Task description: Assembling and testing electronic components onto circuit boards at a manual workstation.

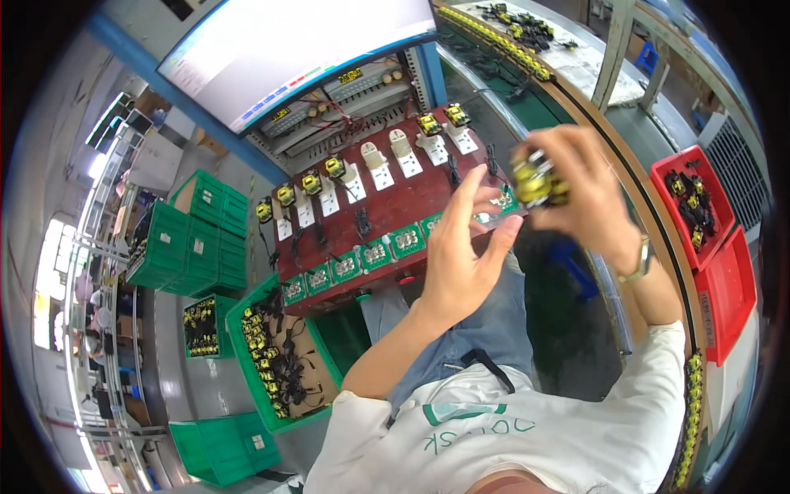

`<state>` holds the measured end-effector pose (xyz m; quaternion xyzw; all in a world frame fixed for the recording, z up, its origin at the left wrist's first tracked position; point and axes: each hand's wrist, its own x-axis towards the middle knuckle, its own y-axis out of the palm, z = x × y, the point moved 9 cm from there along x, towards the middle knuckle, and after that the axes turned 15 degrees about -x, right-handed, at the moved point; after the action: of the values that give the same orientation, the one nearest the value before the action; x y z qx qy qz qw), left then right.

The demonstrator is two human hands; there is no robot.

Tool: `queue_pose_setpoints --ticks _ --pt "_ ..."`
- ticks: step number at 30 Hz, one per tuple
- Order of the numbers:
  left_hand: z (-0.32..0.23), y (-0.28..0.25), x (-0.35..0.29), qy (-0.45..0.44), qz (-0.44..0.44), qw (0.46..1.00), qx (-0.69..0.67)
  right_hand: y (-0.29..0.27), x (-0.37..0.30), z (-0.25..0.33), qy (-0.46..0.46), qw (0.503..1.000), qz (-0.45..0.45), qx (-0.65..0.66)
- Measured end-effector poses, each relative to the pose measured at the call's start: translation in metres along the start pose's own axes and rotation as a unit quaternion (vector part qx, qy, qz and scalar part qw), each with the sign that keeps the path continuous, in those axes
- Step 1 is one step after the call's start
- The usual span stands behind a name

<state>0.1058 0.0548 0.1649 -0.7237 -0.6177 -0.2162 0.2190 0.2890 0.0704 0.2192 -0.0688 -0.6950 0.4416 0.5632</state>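
My right hand [580, 177] is raised at the right of the red bench and is closed around a yellow-and-black power adapter [533, 179], smeared by motion. Beside it my left hand [462, 262] has its fingers apart and nothing in it, over the bench's right front corner. A row of green circuit boards [376, 253] with round metal contacts runs along the near edge of the red bench [317, 232]. Behind them stand white power sockets [379, 170]. Similar adapters [310, 182] are plugged into sockets at the left, and others [429, 124] at the far right. Black cables [362, 221] lie between.
A screen [296, 53] stands above test equipment at the back. At lower left, a green crate [239, 350] holds many adapters. A conveyor [634, 177] curves along the right, carrying rows of yellow adapters [694, 412]. Red bins [668, 185] stand beyond it.
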Motion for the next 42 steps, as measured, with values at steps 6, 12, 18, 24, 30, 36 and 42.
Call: queue_pose_setpoints --ticks 6,12,18,24,30,36,42 --pt "0.073 -0.067 -0.013 -0.147 -0.111 0.973 -0.139 0.105 0.027 0.062 -0.043 0.968 0.126 0.214" --pt "0.173 -0.179 0.061 -0.315 -0.137 0.861 -0.375 0.281 0.103 0.002 0.215 0.803 0.241 0.5" --pt "0.255 -0.207 0.113 -0.421 -0.15 0.769 -0.456 0.378 0.141 -0.029 0.195 0.876 0.331 0.291" --pt "0.282 -0.202 0.119 -0.462 -0.088 0.784 -0.406 0.402 0.144 -0.027 0.14 0.896 0.374 0.196" --pt "0.284 -0.211 0.111 -0.471 -0.057 0.791 -0.387 0.412 0.146 -0.014 0.1 0.903 0.36 0.211" --pt "0.28 -0.191 0.115 -0.492 -0.057 0.8 -0.34 0.416 0.142 -0.013 -0.175 0.975 0.123 -0.061" --pt "0.272 -0.203 0.111 -0.496 -0.09 0.82 -0.272 0.422 0.141 0.022 -0.04 0.985 0.166 -0.023"
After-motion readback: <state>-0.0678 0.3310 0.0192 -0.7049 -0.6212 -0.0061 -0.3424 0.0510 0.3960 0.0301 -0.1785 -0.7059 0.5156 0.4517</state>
